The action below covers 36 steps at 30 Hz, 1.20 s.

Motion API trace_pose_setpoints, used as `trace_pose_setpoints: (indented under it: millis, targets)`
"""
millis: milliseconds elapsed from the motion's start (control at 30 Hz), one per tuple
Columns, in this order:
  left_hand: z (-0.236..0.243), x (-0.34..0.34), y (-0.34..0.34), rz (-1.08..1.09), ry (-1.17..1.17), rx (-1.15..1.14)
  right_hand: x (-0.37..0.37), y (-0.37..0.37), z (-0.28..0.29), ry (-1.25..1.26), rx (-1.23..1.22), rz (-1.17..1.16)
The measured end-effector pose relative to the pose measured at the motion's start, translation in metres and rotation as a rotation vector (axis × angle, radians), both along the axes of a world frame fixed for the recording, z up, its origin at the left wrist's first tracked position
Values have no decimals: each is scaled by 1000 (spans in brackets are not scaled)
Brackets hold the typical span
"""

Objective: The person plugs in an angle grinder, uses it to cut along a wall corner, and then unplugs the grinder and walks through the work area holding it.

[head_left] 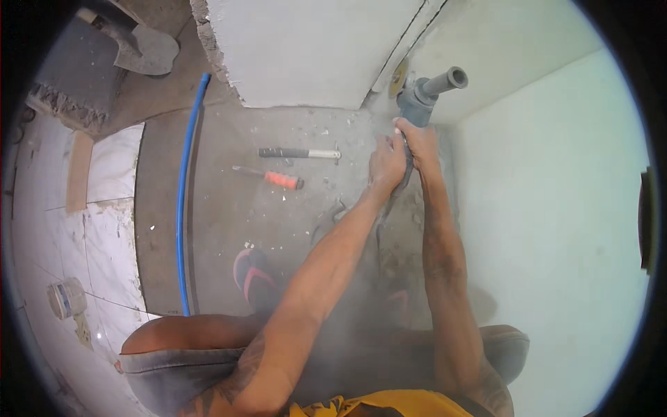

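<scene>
**Both hands on a grinder at the foot of the wall**

The pale wall (pixel 556 229) fills the right side, and a grey block (pixel 306 48) stands at the top; they meet in a corner where the work is going on. Below lies the bare concrete floor (pixel 229 208), strewn with chips, with marble tiles (pixel 104 229) to the left. Dust hangs thick over the lower middle, so the person's knees and right foot are hard to make out.

A blue pipe (pixel 184 194) runs along the floor's left edge, out of the way. The person squats, a red-strapped sandal (pixel 251 272) planted flat for balance.

The grinder (pixel 425 94), grey with a side handle jutting up right, is pressed into the corner, its disc seemingly edge-on at the joint. The right hand (pixel 418 142) is wrapped tight around its body, just under the head; the left hand (pixel 386 165) is closed on the rear of the tool beside it, steadying.

A hammer (pixel 299 153) and an orange-handled chisel (pixel 269 177) lie side by side near the hands, within reach. A trowel (pixel 142 48) rests far off, top left.
</scene>
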<state>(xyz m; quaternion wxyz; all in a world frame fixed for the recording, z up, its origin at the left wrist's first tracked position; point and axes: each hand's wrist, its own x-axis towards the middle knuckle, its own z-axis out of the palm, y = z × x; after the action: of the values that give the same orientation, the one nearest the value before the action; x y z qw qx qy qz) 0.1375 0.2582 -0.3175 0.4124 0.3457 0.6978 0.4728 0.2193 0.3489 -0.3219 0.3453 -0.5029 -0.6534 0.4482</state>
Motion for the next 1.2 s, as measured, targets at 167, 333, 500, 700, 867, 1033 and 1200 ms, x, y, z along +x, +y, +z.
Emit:
trace_pose_setpoints:
  millis: [167,333,500,700,867,1033,1200]
  targets:
    - [39,-7,10,8,-11,74,-20,-5,74,66,-82,-204]
    - [-1,-24,13,-4,132,133,-42,-18,71,-17,-131,-190]
    - [-29,-10,-3,40,-25,19,-25,-13,-1,26,-146,-147]
    - [-8,-4,-9,30,-57,-13,-16,-17,7,-12,-169,-198]
    - [54,-16,13,-65,-17,82,-29,-7,94,73,-72,-229]
    - [74,-15,25,68,85,265,-32,-6,130,77,14,-207]
    - [50,-8,11,-5,2,185,-16,-1,90,-94,-51,-221]
